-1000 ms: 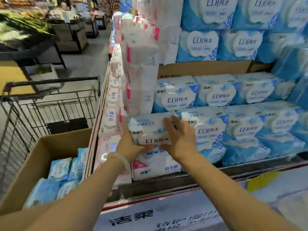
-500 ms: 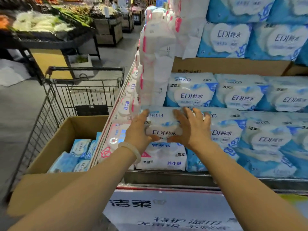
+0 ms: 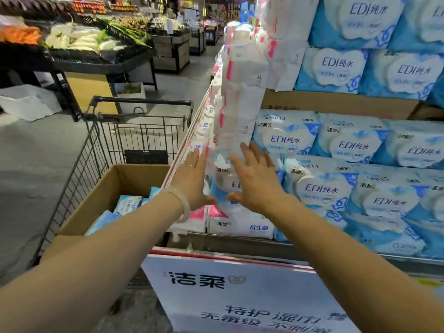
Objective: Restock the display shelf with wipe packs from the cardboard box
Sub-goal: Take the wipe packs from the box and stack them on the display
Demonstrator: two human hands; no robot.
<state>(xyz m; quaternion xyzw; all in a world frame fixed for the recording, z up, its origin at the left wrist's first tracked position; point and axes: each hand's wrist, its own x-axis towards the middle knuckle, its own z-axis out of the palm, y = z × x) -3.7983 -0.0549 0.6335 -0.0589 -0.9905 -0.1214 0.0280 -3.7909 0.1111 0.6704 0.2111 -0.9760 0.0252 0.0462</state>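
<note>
A blue-and-white wipe pack [image 3: 225, 179] sits at the left end of the display shelf [image 3: 240, 243], on top of a white and pink pack. My left hand [image 3: 192, 181], with a pale bangle at the wrist, lies flat against the pack's left side, fingers straight. My right hand [image 3: 254, 179] lies flat over its front right, fingers spread. The cardboard box [image 3: 113, 186] stands in the cart to the left and holds more blue wipe packs [image 3: 126, 205].
A wire shopping cart [image 3: 134, 126] stands left of the shelf. A tall leaning stack of white and pink packs [image 3: 240, 92] rises just above my hands. Rows of blue packs [image 3: 353, 145] fill the shelf to the right. Produce stands [image 3: 79, 44] line the aisle behind.
Both hands have let go their curled hold on the pack and now lie flat against it with straight fingers. The view has swung left.
</note>
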